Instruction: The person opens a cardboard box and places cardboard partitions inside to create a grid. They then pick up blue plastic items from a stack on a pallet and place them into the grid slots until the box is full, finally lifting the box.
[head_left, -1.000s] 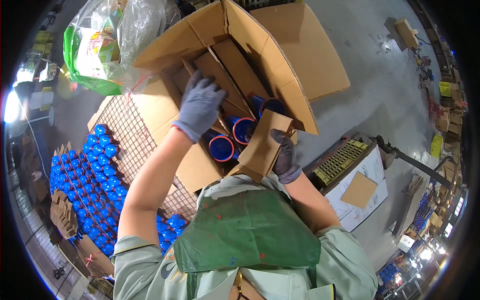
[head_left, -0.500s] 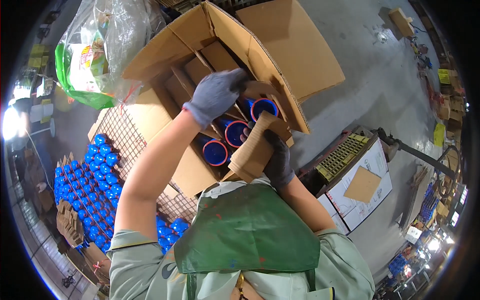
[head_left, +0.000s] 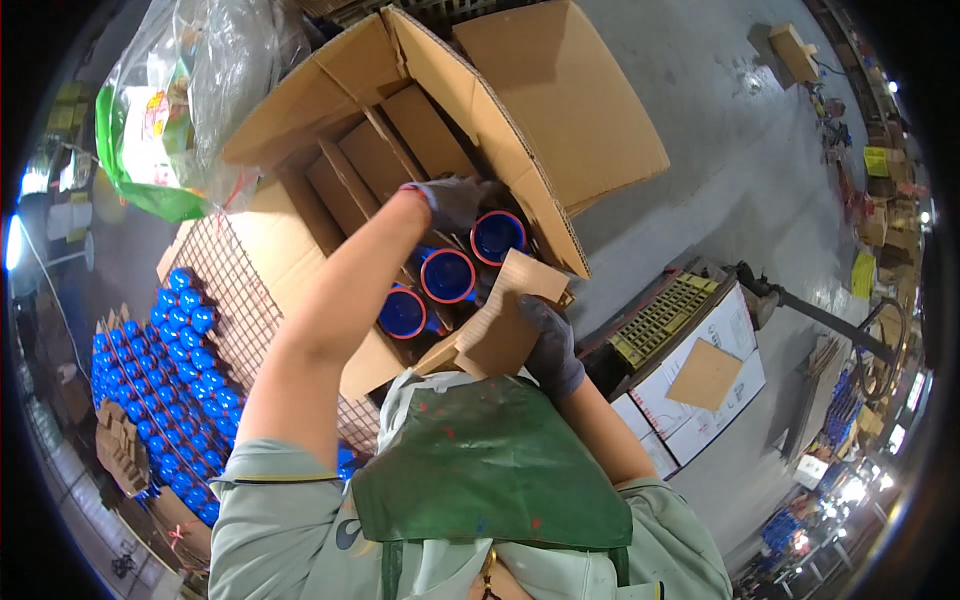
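Three blue enamel-looking mugs with red rims, a left one [head_left: 403, 312], a middle one [head_left: 448, 275] and a right one [head_left: 498, 237], stand in a row in an open cardboard box [head_left: 545, 190]. Cardboard dividers [head_left: 392, 140] split its inside. My left hand [head_left: 455, 203], in a grey glove, reaches down into the box just behind the mugs; its fingertips are hidden. My right hand [head_left: 548, 345], in a dark-palmed glove, is closed on a cardboard piece [head_left: 508, 318] at the box's near right corner, beside the mugs.
A clear plastic bag [head_left: 200, 110] with green trim lies left of the box. Many blue rounded pieces [head_left: 185, 345] are massed on a wire mesh [head_left: 225, 285] at the left. To the right stand a yellow crate [head_left: 665, 325] and a white carton [head_left: 735, 350].
My left hand has gone lower into the box; the brown cardboard strip by its fingers no longer shows. The right hand still holds its cardboard piece. The whole view has shifted slightly.
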